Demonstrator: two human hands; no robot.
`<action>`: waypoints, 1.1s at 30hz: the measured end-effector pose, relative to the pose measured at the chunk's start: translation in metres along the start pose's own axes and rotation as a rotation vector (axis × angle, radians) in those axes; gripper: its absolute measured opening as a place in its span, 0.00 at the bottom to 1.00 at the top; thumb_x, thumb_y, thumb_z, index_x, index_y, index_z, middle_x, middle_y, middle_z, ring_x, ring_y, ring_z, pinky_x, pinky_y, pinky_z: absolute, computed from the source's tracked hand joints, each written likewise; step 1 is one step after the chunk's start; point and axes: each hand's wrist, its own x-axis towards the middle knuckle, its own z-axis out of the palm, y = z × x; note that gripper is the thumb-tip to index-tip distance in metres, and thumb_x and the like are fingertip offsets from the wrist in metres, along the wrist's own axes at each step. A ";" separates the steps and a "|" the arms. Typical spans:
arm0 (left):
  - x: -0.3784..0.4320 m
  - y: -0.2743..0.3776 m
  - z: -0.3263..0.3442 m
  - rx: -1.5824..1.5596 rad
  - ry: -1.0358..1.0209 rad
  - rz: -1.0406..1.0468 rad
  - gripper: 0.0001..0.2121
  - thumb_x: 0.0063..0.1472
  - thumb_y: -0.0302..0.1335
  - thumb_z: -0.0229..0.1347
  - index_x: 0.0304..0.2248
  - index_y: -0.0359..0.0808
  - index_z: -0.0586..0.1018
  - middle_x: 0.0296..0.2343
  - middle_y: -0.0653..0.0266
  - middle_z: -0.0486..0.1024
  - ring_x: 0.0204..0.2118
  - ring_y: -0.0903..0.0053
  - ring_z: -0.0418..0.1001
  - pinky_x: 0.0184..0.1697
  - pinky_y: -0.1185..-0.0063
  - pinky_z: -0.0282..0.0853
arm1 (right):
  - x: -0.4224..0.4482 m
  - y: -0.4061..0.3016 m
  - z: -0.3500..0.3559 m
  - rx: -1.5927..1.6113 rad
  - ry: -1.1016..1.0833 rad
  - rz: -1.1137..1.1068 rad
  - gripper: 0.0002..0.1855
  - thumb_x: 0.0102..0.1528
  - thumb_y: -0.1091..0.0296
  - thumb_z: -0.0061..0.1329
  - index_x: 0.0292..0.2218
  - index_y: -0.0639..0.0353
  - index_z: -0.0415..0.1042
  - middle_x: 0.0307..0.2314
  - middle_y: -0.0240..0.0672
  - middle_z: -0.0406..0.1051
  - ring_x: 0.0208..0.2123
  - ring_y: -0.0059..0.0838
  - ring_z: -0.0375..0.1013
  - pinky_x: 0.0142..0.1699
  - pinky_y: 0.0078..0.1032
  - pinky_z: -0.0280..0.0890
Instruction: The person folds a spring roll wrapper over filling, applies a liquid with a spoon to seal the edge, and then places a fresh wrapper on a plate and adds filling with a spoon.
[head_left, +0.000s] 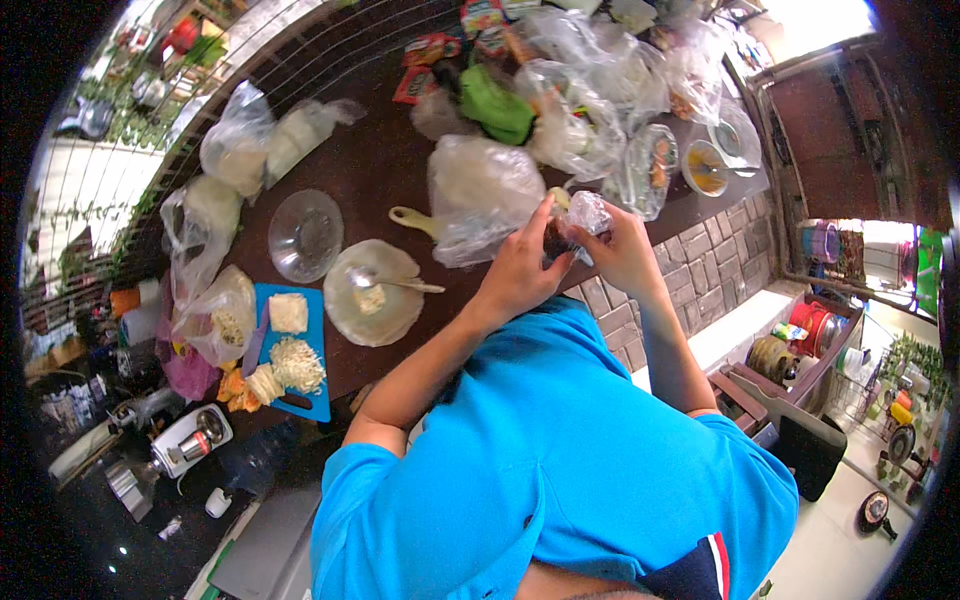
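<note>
Both my hands meet near the front edge of the dark brown table. My right hand (622, 251) grips a small crumpled clear plastic bag (589, 214). My left hand (525, 262) curls around the bag's other side, thumb and index finger apart, with something dark between them. A small pale yellowish piece (559, 197) shows at the left index fingertip; I cannot tell what it is. Just beyond the left hand lies a larger clear plastic bag (484, 195) with pale contents. A pale yellow-green handle (414, 218) sticks out beside it.
Left are a spoon (405, 285) in a shallow bowl (345, 315), a clear bowl (306, 232), and a blue cutting board (319, 345) with a pale block (289, 313) and shreds (298, 365). Filled plastic bags (577, 127) crowd the back; a bowl with orange liquid (703, 166) stands right.
</note>
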 end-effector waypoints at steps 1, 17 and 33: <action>0.014 -0.004 0.014 0.000 -0.011 -0.009 0.37 0.53 0.26 0.59 0.60 0.26 0.55 0.44 0.41 0.73 0.46 0.50 0.73 0.51 0.65 0.67 | 0.002 0.017 -0.010 0.006 0.002 0.013 0.14 0.51 0.68 0.56 0.39 0.65 0.74 0.28 0.51 0.76 0.31 0.43 0.79 0.35 0.33 0.70; 0.089 -0.049 0.127 0.376 -0.392 0.400 0.30 0.53 0.30 0.56 0.55 0.31 0.65 0.51 0.48 0.68 0.54 0.55 0.66 0.59 0.66 0.61 | 0.024 0.144 -0.119 -0.368 0.206 0.164 0.20 0.50 0.72 0.51 0.46 0.64 0.72 0.37 0.53 0.74 0.40 0.51 0.75 0.41 0.38 0.69; -0.028 0.007 -0.017 0.028 -0.203 -0.003 0.14 0.58 0.29 0.58 0.43 0.35 0.77 0.33 0.59 0.79 0.36 0.71 0.77 0.42 0.74 0.72 | 0.016 0.018 -0.028 -0.072 0.411 -0.442 0.08 0.50 0.78 0.56 0.34 0.60 0.75 0.26 0.36 0.74 0.26 0.31 0.74 0.31 0.25 0.68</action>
